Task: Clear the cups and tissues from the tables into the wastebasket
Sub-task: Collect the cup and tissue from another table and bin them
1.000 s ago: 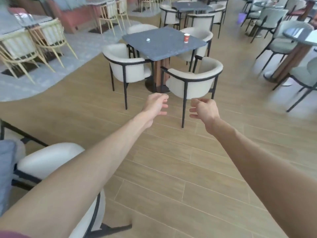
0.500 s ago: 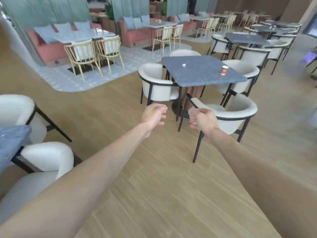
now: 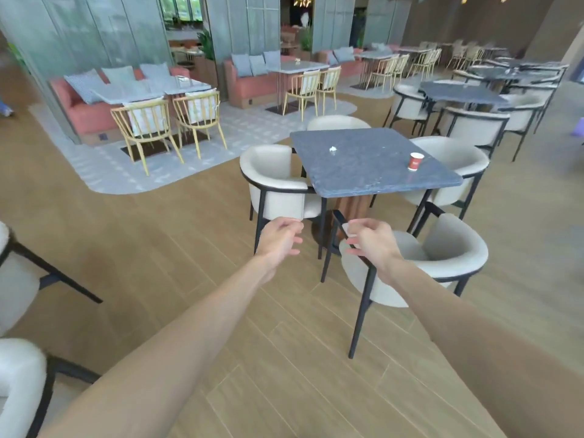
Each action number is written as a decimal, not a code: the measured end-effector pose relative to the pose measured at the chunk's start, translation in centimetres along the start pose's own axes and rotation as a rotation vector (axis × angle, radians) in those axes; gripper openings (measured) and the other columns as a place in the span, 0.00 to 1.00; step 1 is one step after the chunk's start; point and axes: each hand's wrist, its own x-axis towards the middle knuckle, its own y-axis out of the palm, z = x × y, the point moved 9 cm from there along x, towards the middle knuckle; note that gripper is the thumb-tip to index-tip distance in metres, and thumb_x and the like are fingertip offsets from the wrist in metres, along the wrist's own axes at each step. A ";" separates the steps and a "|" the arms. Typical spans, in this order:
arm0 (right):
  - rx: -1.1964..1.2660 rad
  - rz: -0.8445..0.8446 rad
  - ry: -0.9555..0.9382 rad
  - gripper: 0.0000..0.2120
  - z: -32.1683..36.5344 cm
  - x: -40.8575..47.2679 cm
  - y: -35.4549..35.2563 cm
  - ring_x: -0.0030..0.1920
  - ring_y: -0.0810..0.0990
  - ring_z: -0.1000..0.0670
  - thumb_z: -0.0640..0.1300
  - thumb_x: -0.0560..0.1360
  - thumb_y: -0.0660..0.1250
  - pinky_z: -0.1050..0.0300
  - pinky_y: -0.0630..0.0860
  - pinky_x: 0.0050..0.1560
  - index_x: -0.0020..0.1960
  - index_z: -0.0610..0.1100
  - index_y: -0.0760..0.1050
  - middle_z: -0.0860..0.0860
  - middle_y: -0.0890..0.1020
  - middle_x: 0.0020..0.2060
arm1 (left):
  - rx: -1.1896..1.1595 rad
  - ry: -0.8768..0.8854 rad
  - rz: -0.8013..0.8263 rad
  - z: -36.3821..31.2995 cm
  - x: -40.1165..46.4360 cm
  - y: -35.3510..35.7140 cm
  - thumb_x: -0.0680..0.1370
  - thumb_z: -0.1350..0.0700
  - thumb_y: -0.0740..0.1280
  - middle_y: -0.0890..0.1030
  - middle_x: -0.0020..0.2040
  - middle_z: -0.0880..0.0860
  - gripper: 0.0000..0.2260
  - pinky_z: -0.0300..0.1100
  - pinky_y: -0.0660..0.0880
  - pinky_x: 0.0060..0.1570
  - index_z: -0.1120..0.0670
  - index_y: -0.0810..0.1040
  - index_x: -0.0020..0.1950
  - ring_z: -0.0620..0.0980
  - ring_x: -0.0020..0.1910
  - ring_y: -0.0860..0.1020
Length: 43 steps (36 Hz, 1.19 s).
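Observation:
A red paper cup [image 3: 415, 161] stands upright near the right edge of a dark grey square table [image 3: 363, 175]. A small crumpled white tissue [image 3: 332, 149] lies near the table's middle. Both arms reach forward over the wooden floor, short of the table. My left hand [image 3: 281, 237] is empty, its fingers loosely curled and apart. My right hand [image 3: 369, 241] is also empty with loosely curled fingers, held in front of the nearest chair. No wastebasket is in view.
Cream armchairs with black frames [image 3: 442, 257] [image 3: 278, 181] surround the table. More cream chairs [image 3: 19, 279] stand at the left edge. Yellow chairs [image 3: 142, 121] and pink sofas sit on a grey carpet behind. Further dark tables [image 3: 458, 93] stand at the back right.
The view has swung upward and come closer to the table, so the cup and tissue look larger. Both hands stay held out in front, empty.

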 end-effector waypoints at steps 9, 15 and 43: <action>0.027 -0.056 0.011 0.05 2.3 14.9 -3.3 0.43 0.79 0.49 0.39 0.77 0.63 0.50 0.81 0.51 0.49 0.43 0.78 0.46 0.80 0.42 | 0.014 -0.013 0.043 -4.0 13.3 7.3 0.78 0.56 0.65 0.82 0.54 0.52 0.10 0.51 0.81 0.53 0.56 0.79 0.58 0.50 0.51 0.83; 0.034 -0.051 0.014 0.04 1.9 23.8 -5.0 0.45 0.80 0.49 0.41 0.76 0.64 0.49 0.82 0.52 0.45 0.46 0.78 0.46 0.81 0.45 | 0.054 -0.013 0.102 -6.0 20.1 13.5 0.78 0.57 0.66 0.82 0.52 0.51 0.10 0.51 0.82 0.52 0.56 0.79 0.58 0.52 0.51 0.83; -0.008 0.144 0.120 0.05 0.5 59.2 2.3 0.47 0.81 0.46 0.42 0.74 0.65 0.54 0.81 0.46 0.49 0.45 0.78 0.46 0.82 0.45 | 0.109 -0.103 0.061 -5.8 52.0 17.8 0.78 0.59 0.66 0.81 0.54 0.55 0.12 0.49 0.79 0.53 0.57 0.77 0.61 0.51 0.51 0.79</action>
